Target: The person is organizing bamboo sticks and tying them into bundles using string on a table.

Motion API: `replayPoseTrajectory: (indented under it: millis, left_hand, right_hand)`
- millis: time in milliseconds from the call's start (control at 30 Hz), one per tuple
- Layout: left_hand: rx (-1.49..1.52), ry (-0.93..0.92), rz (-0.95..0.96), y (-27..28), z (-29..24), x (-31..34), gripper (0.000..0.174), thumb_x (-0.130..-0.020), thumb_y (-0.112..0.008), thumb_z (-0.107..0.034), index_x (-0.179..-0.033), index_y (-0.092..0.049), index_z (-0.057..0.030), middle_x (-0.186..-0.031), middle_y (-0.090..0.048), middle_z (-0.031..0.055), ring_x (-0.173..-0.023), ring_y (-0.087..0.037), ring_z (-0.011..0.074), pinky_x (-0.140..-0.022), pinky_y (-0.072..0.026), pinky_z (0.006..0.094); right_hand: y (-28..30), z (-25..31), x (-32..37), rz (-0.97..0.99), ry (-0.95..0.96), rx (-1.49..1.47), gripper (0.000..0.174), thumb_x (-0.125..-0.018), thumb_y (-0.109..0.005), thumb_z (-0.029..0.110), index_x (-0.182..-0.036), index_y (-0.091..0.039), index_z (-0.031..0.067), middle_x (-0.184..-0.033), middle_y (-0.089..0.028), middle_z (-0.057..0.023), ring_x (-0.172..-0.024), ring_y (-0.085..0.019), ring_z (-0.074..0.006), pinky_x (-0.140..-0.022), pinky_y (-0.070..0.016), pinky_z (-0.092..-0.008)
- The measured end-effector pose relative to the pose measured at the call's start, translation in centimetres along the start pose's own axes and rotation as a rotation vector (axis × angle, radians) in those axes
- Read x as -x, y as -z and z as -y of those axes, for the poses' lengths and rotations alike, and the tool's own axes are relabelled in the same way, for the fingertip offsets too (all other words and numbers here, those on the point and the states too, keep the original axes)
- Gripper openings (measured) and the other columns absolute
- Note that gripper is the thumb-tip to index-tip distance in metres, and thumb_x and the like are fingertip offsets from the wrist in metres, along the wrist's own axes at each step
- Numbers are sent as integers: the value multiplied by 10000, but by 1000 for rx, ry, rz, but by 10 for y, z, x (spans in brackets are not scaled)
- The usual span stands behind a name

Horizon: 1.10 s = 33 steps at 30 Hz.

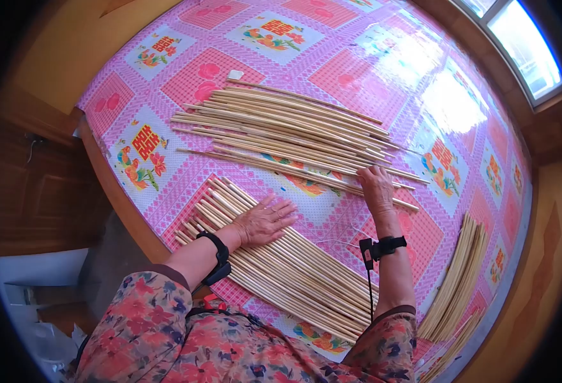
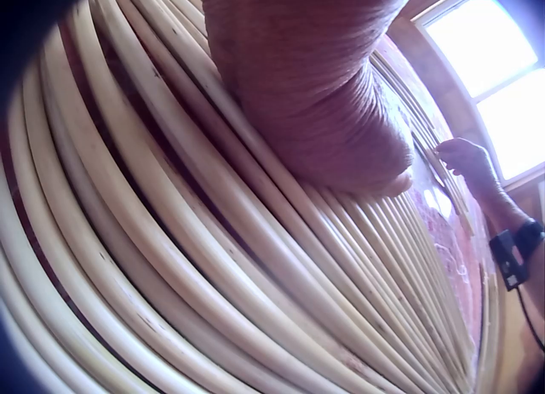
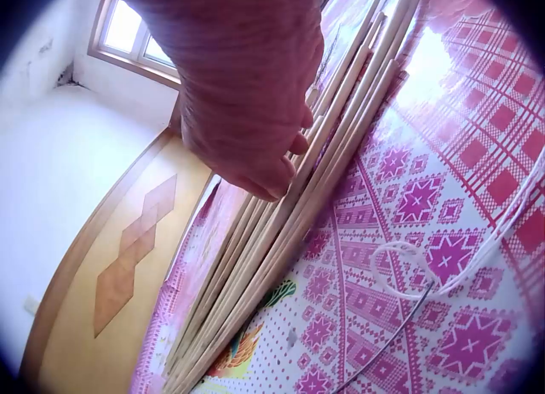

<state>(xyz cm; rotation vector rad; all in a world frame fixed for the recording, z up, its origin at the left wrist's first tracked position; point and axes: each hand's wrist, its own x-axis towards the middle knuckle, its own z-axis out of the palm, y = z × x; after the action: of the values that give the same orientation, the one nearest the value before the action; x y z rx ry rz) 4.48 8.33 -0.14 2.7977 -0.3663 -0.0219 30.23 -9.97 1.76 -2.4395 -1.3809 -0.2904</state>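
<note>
Thin pale wooden sticks lie in two groups on the table. My left hand [image 1: 263, 225] rests with fingers spread on the near row of sticks [image 1: 306, 281], which lie side by side. The left wrist view shows the heel of that hand on these sticks [image 2: 170, 207]. Across the table, my right hand [image 1: 377, 188] bends its fingers down onto the near edge of the looser far group of sticks [image 1: 294, 121]. Seen from the right wrist, its curled fingertips [image 3: 279, 185] pinch at a stick [image 3: 294, 185]; the thumb is hidden.
More sticks [image 1: 456, 274] lie bundled along the table's right side. A pink patterned cloth [image 1: 332, 223] covers the table [image 1: 89, 150]. White string [image 3: 502, 228] lies loose near my right wrist, and a small white piece [image 1: 235, 75] sits past the far sticks.
</note>
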Motion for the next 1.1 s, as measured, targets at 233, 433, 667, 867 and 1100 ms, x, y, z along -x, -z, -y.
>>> replayPoseTrajectory:
  millis: [233,433,667,867,1100]
  left_hand:
    - [8,-11,27,1,0,1,476,-840,-447,-285,-1286,-360,-142,-1358,-297,80,-1271,-250,216,-1053,-111,456]
    - [-33,-25,20,4,0,0,461,-852,-422,-316,-1270,-381,-126,-1343,-321,94,-1254,-285,207,-1048,-126,450]
    - [-13,-16,16,0,2,0,474,-829,-456,-297,-1269,-385,-137,-1350,-312,85,-1254,-286,220,-1049,-123,449]
    - [-10,-3,31,3,0,0,457,-833,-456,-307,-1253,-407,-134,-1355,-306,75,-1262,-267,214,-1050,-124,436]
    - [8,-20,-18,4,-2,-1,421,-834,-452,-296,-1216,-445,-119,-1329,-347,79,-1239,-306,223,-1042,-142,441]
  right_hand:
    - [-2,5,2,44,-4,5,69,-690,-582,135,-755,-562,136,-744,-493,-42,-762,-502,-231,-687,-384,-360]
    - [-2,7,7,48,-3,-88,59,-723,-570,115,-780,-556,111,-759,-497,-69,-757,-512,-260,-661,-416,-374]
    - [14,23,21,26,-22,-202,40,-760,-549,109,-798,-552,98,-770,-513,-74,-740,-526,-269,-651,-424,-384]
    - [10,19,28,39,-1,-76,78,-738,-560,118,-816,-557,109,-777,-517,-60,-789,-511,-246,-696,-405,-376]
    - [3,30,31,-103,3,-13,102,-692,-560,100,-791,-560,124,-761,-510,-43,-766,-507,-225,-675,-394,-355]
